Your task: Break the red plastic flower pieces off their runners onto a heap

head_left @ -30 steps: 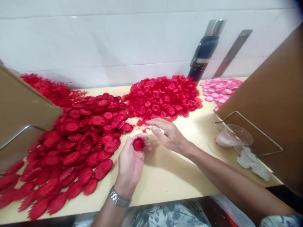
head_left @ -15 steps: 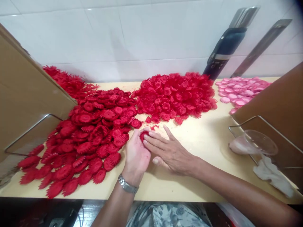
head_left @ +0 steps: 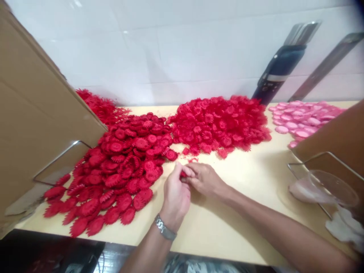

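Note:
Between my hands is a small red petal disc [head_left: 183, 174], mostly hidden by the fingers. My left hand [head_left: 175, 193], with a metal watch on its wrist, is closed around the disc's left side. From the right, my right hand [head_left: 207, 179] pinches the same disc, its fingers curled in against my left fingers. To the left of my hands lies a large heap of dark red notched discs [head_left: 113, 178]. Behind them spreads a second heap of brighter red frilled pieces [head_left: 218, 123]. Small red scraps [head_left: 193, 160] lie just beyond my fingertips.
Cardboard panels stand at left [head_left: 36, 94] and right [head_left: 335, 140], with wire stands [head_left: 59, 155] at their feet. Pink discs [head_left: 307, 117] lie at the back right, near a dark bottle [head_left: 280, 68]. A clear plastic cup [head_left: 321, 189] and white tissue [head_left: 345, 225] sit at right.
My right hand has gone from lying flat over the red disc on my left palm to pinching it. My left fingers have closed up. The whole view has shifted slightly.

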`<state>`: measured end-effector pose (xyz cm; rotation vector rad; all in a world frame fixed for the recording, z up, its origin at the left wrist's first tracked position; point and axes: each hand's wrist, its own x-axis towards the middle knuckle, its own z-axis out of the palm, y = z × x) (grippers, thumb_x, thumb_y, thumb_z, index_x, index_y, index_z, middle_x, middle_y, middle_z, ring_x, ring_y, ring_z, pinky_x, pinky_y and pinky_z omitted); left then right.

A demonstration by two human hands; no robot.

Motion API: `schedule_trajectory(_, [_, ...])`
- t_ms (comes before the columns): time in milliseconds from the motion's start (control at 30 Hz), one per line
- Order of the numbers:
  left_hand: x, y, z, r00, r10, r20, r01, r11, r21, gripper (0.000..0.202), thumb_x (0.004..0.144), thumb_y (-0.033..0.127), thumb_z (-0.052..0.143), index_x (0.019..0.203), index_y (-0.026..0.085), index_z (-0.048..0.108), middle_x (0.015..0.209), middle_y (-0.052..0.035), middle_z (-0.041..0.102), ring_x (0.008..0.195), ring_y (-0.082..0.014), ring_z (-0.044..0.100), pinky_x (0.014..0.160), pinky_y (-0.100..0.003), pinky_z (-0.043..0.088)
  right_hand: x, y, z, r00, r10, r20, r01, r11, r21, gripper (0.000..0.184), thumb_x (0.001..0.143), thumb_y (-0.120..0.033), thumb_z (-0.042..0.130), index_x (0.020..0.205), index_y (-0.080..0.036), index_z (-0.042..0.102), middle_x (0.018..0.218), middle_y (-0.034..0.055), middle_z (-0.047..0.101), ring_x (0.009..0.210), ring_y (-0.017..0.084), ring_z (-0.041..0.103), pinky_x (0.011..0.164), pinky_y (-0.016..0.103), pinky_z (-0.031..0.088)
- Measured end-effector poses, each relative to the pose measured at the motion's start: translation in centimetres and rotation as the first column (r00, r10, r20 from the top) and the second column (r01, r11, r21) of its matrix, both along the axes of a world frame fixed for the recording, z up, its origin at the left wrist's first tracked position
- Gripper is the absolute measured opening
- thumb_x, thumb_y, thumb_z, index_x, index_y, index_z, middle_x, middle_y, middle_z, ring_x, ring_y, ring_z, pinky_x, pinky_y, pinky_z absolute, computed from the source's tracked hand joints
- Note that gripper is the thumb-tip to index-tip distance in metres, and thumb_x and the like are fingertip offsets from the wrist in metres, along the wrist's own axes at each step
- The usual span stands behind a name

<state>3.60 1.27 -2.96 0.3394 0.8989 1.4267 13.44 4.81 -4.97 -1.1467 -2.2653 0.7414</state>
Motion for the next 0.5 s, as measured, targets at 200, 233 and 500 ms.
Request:
schedule_trajectory(200, [0.2, 0.4, -0.3, 0.994, 0.064, -0.091, -0.058, 0.996, 0.062, 0.035, 0.076, 0.039, 0.056, 0.052, 0.015, 0.047, 0.05, 0.0006, 0.05, 0.054, -0.0108, 0.052, 0.052, -0.021, 0.04, 1.3, -0.7, 1.8, 0.997, 0.062, 0.053, -0.064, 0.998, 0.027, 0.015, 0.081, -0.021, 0.046, 0.088, -0.021, 0.06, 0.082, 0.0052, 0.066, 0.075, 0.02, 0.061, 0.066, 0.032, 0.049])
schedule_trajectory(233, [0.3, 0.6, -0.1, 0.991, 0.088, -0.103, -0.082, 0.995, 0.058, 0.031, 0.074, 0.037, 0.058, 0.055, 0.015, 0.048, 0.05, 0.001, 0.05, 0.053, -0.0108, 0.052, 0.05, -0.021, 0.039, 1.7, -0.5, 2.3, 0.997, 0.08, 0.004, -0.08, 0.995, 0.06, 0.021, 0.082, -0.026, 0.047, 0.099, -0.022, 0.06, 0.094, 0.0073, 0.067, 0.087, 0.022, 0.061, 0.075, 0.034, 0.05])
schedule_trajectory(500, [3.2, 1.1, 3.1, 0.993, 0.102, -0.056, -0.084, 0.963, 0.258, 0.04, 0.083, 0.032, 0.049, 0.122, 0.022, 0.051, 0.119, -0.0046, 0.059, 0.116, -0.0183, 0.05, 0.097, -0.027, 0.038, -1.1, 3.4, 4.2, 0.86, -0.217, -0.462, 0.169, 0.975, -0.143, 0.049, 0.087, -0.05, 0.034, 0.126, -0.024, 0.049, 0.125, 0.0059, 0.056, 0.118, 0.023, 0.05, 0.099, 0.038, 0.043])
